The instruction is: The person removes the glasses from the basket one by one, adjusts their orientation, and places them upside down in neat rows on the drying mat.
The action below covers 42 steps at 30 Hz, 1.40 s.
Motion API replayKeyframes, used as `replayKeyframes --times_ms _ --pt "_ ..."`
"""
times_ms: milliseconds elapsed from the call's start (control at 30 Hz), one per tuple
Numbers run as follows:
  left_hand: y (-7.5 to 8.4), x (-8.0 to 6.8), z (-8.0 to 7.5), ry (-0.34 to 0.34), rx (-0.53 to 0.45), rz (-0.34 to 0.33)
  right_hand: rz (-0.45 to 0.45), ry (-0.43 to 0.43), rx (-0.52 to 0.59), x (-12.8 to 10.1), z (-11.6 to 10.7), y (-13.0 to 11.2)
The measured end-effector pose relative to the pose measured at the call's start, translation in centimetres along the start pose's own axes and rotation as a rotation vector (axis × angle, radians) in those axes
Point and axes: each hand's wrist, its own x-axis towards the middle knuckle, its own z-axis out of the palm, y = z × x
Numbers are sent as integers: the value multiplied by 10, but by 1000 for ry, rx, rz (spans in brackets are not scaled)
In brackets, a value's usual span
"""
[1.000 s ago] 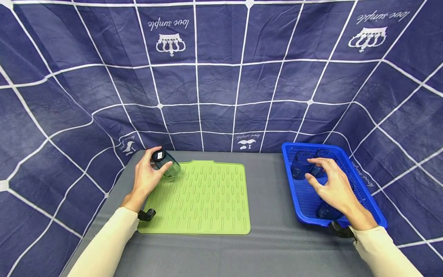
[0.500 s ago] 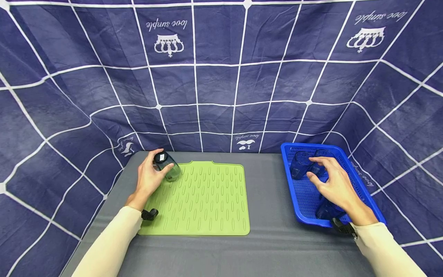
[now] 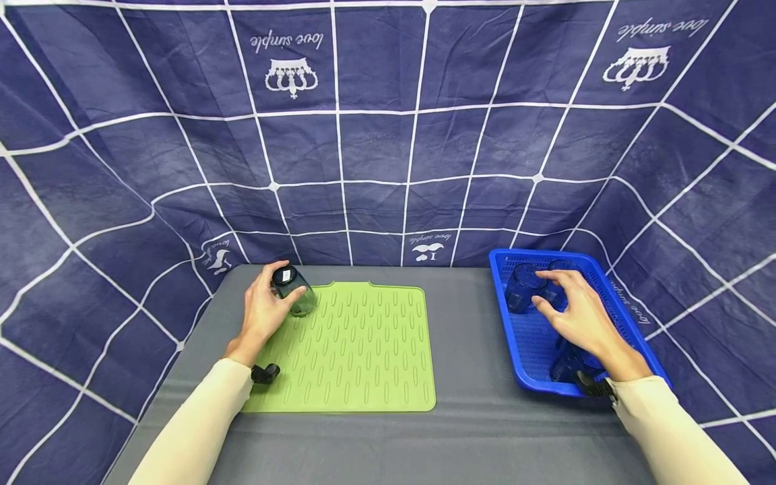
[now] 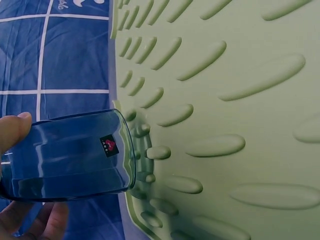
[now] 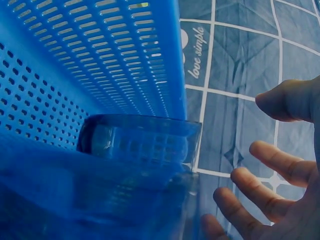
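My left hand (image 3: 265, 310) grips a clear blue drinking glass (image 3: 297, 294) near its base, at the far left corner of a green ridged mat (image 3: 358, 357). The glass is upside down, its mouth toward the mat in the left wrist view; whether the rim touches, I cannot tell. My right hand (image 3: 578, 320) hovers over a blue plastic basket (image 3: 518, 360), thumb and fingers spread with nothing between them. Blue glasses stand in the basket: one back-left glass (image 3: 523, 289) near the fingertips, another behind the hand, and a front glass (image 3: 570, 362) partly hidden under the wrist.
A grey cloth (image 3: 463, 337) covers the table, with the mat at left and the basket at right. Behind and at both sides hangs a dark blue curtain (image 3: 376, 148) with white grid lines. The basket's perforated wall (image 5: 115, 55) rises beside the glasses.
The left hand has shifted slightly right with the glass, which now stands a little more upright. The right hand has barely moved over the basket. The head view has drifted slightly.
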Motion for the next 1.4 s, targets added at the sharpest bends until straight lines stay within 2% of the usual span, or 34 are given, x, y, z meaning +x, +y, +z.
replayKeyframes --times_ms 800,1133,1400 --pt "-4 -1 6 -45 42 -13 26 -130 -31 23 12 7" --pt "-3 -2 4 -61 49 -18 74 -173 -36 33 13 8" --pt "-1 -7 -1 -67 45 6 89 -204 -58 40 12 14"
